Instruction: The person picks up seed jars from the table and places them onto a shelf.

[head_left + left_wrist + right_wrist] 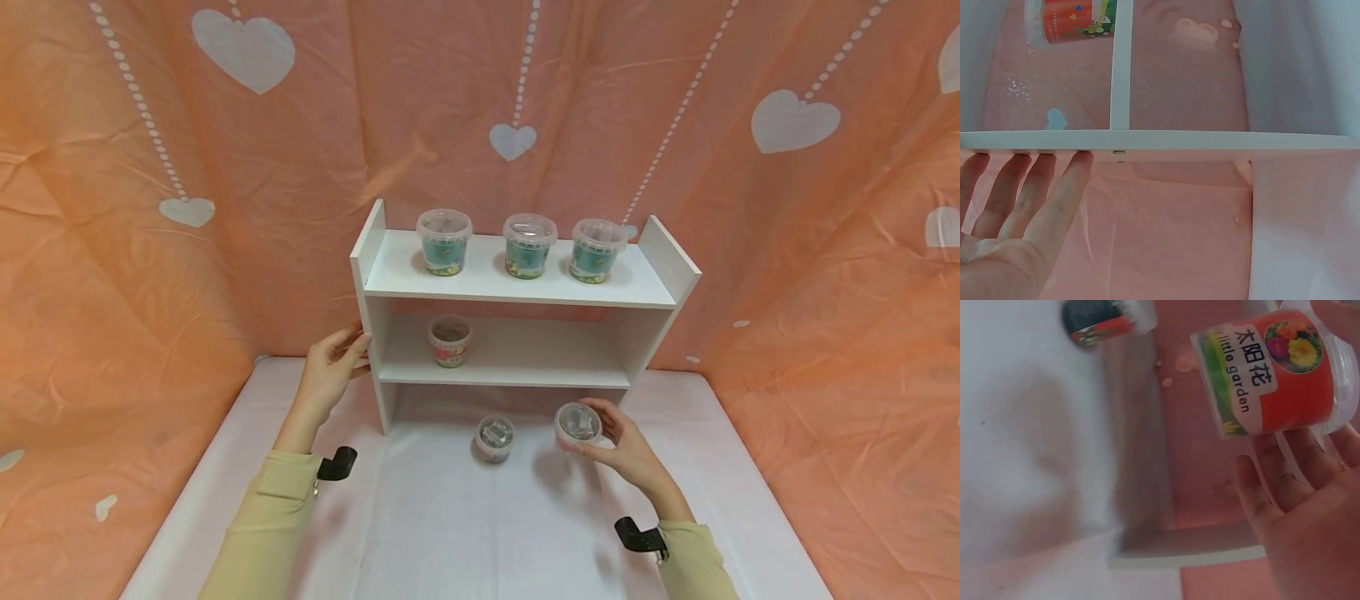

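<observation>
My right hand grips a small clear-lidded plastic tub, thumb and fingers around its sides, in front of the shelf's lower right. In the right wrist view the tub shows a red label with flowers and the words "little garden". My left hand is against the left side of a white shelf unit. The left wrist view has its straight fingertips touching the outer face of the side panel. Another lidded tub stands on the table, left of the held one.
Three tubs with teal labels, the left, the middle and the right, stand on the top board. One red-labelled tub sits at the left of the middle board. An orange curtain with hearts surrounds the white table.
</observation>
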Tool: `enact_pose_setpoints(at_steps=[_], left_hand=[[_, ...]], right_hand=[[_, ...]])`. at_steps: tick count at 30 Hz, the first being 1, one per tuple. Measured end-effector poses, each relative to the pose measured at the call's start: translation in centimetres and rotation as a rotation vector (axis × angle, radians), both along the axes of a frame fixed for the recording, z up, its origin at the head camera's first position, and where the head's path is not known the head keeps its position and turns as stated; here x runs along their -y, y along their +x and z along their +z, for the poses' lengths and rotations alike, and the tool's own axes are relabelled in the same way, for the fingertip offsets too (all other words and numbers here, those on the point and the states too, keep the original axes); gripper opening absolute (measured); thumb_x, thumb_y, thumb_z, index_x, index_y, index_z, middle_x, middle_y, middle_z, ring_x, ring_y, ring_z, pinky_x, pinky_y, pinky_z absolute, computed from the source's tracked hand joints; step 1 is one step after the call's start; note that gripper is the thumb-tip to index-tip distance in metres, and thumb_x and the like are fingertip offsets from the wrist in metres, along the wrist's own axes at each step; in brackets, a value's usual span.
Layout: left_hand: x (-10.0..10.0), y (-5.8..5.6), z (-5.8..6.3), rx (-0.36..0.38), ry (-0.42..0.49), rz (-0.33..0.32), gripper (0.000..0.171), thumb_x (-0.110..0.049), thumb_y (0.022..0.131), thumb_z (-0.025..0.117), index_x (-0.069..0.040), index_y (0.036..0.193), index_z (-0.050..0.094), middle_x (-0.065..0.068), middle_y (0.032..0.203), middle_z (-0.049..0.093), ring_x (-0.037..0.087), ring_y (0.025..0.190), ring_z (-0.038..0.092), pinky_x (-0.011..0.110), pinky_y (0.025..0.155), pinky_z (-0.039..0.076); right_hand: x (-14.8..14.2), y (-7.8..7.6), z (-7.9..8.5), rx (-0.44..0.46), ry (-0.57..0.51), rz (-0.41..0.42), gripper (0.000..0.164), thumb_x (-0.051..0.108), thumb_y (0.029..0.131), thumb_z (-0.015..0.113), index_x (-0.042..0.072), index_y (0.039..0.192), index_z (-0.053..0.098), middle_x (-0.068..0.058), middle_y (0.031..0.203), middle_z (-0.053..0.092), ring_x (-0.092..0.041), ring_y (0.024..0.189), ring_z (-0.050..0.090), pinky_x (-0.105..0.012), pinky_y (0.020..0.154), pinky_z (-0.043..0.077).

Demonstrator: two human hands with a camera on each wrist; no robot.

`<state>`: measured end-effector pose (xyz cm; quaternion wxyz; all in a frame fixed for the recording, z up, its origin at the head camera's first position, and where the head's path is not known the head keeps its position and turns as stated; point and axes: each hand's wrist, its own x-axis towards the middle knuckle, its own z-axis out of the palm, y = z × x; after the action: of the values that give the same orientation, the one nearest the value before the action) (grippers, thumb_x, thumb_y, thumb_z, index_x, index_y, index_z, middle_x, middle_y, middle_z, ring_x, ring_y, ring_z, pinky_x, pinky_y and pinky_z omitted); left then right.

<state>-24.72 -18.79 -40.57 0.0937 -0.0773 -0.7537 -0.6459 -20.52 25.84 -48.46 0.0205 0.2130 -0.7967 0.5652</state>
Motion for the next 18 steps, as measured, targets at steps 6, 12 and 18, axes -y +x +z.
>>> enact_pose_setpoints(at_steps=[6, 12, 18], left_hand=[[0.0, 0.0, 0.0, 0.001, 0.006, 0.000, 0.056, -0.029, 0.098, 0.056, 0.003, 0.142, 0.042, 0.024, 0.133, 0.050, 0.036, 0.107, 0.058, 0.047, 0.087, 0.052], [0.0, -0.1, -0.1, 0.001, 0.010, -0.005, 0.056, -0.028, 0.098, 0.057, 0.002, 0.142, 0.042, 0.025, 0.134, 0.050, 0.038, 0.109, 0.056, 0.049, 0.088, 0.050], [0.0, 0.0, -0.1, 0.003, 0.010, -0.002, 0.057, -0.029, 0.097, 0.057, 0.002, 0.142, 0.042, 0.025, 0.134, 0.049, 0.040, 0.108, 0.056, 0.048, 0.088, 0.051]], right_hand=[[0.8, 0.1, 2.2, -0.051, 0.028, 0.018, 0.064, -0.002, 0.078, 0.077, 0.000, 0.135, 0.047, -0.016, 0.126, 0.054, -0.011, 0.112, 0.052, -0.016, 0.095, 0.040], [1.6, -0.4, 4.0, -0.091, 0.005, 0.071, 0.064, -0.013, 0.076, 0.073, -0.009, 0.134, 0.044, -0.027, 0.126, 0.051, -0.011, 0.112, 0.051, -0.016, 0.096, 0.040], [2.2, -1.3, 5.1, -0.074, -0.006, 0.055, 0.064, -0.009, 0.079, 0.073, -0.003, 0.137, 0.045, -0.022, 0.130, 0.051, -0.010, 0.113, 0.051, -0.015, 0.096, 0.040]])
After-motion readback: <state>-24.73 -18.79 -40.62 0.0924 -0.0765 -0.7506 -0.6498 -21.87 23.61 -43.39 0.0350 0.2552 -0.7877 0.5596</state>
